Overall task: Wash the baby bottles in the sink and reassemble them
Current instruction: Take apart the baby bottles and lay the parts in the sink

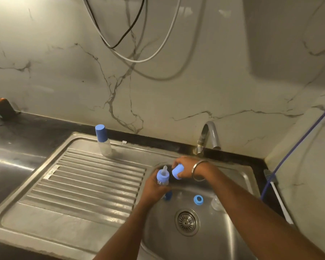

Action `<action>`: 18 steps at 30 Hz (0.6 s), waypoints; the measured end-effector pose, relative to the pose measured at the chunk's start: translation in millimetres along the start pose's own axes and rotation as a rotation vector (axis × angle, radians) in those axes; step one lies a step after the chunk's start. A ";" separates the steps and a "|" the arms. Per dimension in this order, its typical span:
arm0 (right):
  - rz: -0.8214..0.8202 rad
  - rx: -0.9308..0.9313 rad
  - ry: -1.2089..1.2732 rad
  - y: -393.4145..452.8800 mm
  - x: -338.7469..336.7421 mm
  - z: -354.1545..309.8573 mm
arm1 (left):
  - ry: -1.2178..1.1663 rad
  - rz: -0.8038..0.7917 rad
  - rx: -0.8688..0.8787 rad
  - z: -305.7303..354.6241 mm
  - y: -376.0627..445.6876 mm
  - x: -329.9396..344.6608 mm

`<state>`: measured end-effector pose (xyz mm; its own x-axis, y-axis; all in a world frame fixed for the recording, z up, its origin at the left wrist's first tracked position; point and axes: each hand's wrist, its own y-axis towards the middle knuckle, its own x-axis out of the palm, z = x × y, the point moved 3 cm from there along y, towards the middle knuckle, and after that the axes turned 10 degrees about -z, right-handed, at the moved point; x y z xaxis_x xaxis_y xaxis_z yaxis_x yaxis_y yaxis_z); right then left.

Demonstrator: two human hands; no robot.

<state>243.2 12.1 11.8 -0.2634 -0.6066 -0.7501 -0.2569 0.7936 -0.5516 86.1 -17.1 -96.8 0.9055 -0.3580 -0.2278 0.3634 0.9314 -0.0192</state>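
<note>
The person's two forearms come in from the bottom edge and meet over the sink (238, 241), which serves here as the landmark. Starting left of the basin, the ribbed draining board (79, 184) carries one finished bottle (103, 141) standing upright at its far edge with its blue cap on — parked there, it seems, so it can drip dry clear of the work.

Above the basin's left rim, the left hand (154, 190) has its fingers curled round the clear body of a second bottle (162, 178), keeping it upright with the blue ring and the nipple on top, so the top is offered to the other hand. Just to the right, over the back of the basin, the right hand (186, 168) pinches a blue cap (177, 171) between fingers and thumb, its open end tilted towards the nipple but apart from it; capping looks like the step in hand.

Down inside the basin, a dark blue part (167, 196) shows partly hidden beneath the left hand. Right of it lies a loose blue ring (198, 199), beside what looks like a clear piece (217, 203) near the right wall — probably parts of another bottle awaiting assembly. The drain (187, 221) sits nearer the camera.

Behind the basin the tap (209, 136) is dry, with no water running. On the counter right of the basin lies a bottle brush (278, 197).
</note>
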 end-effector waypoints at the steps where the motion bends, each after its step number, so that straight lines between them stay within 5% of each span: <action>1: -0.002 0.023 0.003 5.1 11.1 5.2 | -0.019 -0.002 -0.010 -0.5 -2.3 1.0; 18: 0.020 0.164 0.450 89.3 183.7 49.1 | 0.085 -0.057 -0.107 -37.2 14.2 12.8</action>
<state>217.6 -26.2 -193.2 -0.6528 -0.5226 -0.5483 -0.1072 0.7803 -0.6161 94.7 -6.0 -136.1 0.8608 -0.4078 -0.3047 0.3840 0.9131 -0.1373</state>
